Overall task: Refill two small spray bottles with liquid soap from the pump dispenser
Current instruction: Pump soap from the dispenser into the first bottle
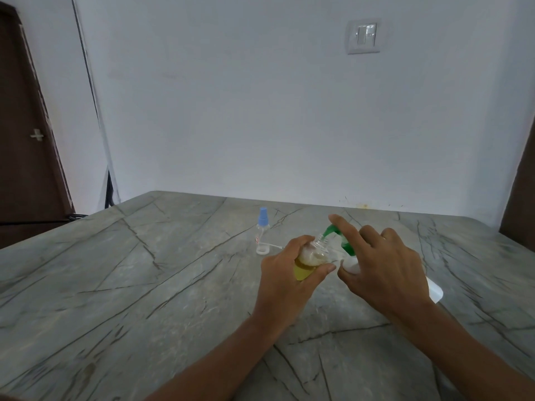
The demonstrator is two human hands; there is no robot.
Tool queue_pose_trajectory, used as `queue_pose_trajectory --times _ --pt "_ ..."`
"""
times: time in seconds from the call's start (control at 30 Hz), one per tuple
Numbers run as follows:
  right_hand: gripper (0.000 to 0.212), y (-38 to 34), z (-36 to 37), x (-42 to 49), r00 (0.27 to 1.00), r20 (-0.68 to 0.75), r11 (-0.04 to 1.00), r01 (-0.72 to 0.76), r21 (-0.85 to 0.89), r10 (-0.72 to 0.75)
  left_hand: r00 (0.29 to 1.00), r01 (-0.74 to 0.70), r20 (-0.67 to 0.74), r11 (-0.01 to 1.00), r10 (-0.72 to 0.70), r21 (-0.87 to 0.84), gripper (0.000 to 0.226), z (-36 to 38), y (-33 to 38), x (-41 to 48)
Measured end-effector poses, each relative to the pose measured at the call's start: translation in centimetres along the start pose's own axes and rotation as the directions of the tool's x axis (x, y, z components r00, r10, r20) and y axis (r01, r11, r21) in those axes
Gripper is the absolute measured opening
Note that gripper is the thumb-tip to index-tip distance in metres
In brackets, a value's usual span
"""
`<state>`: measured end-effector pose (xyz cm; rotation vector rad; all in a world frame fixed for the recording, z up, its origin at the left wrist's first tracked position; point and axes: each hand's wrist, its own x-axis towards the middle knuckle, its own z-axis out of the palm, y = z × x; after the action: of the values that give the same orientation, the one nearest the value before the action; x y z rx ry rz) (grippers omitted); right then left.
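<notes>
Two bottles meet: our left hand grips the tilted, yellow-filled spray bottle at the green spout, our right hand clasps the pump dispenser, and the farther blue-capped bottle bears an unreadable label.

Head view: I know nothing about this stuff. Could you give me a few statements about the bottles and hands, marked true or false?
1. The left hand holds a small bottle with yellow liquid in it. True.
2. The blue-capped spray bottle lies on its side on the table. False: it stands upright.
3. The held bottle has its cap on. False: its neck is open, at the green spout of the pump dispenser.
4. The right hand has its index finger on the dispenser's top. True.
</notes>
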<state>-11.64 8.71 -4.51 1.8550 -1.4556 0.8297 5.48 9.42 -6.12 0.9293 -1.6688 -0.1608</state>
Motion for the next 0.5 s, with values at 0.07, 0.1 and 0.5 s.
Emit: queue_pose_trajectory --times 0.07,0.1,0.5 --pt "0.104 0.02 0.0 0.01 1.0 0.0 1.0 0.008 -0.009 -0.008 1.0 0.004 0.0 1.0 -0.004 -0.006 0.051 -0.02 0.04 0.0" --pt "0.104 0.07 0.09 0.02 1.0 -0.003 1.0 0.012 -0.009 -0.012 1.0 0.004 0.0 1.0 -0.004 -0.008 0.051 -0.01 0.06 -0.01" --pt "0.091 0.32 0.25 0.19 1.0 0.028 1.0 0.014 0.016 -0.014 1.0 0.003 -0.001 1.0 -0.004 -0.01 0.05 0.27 -0.02 -0.13"
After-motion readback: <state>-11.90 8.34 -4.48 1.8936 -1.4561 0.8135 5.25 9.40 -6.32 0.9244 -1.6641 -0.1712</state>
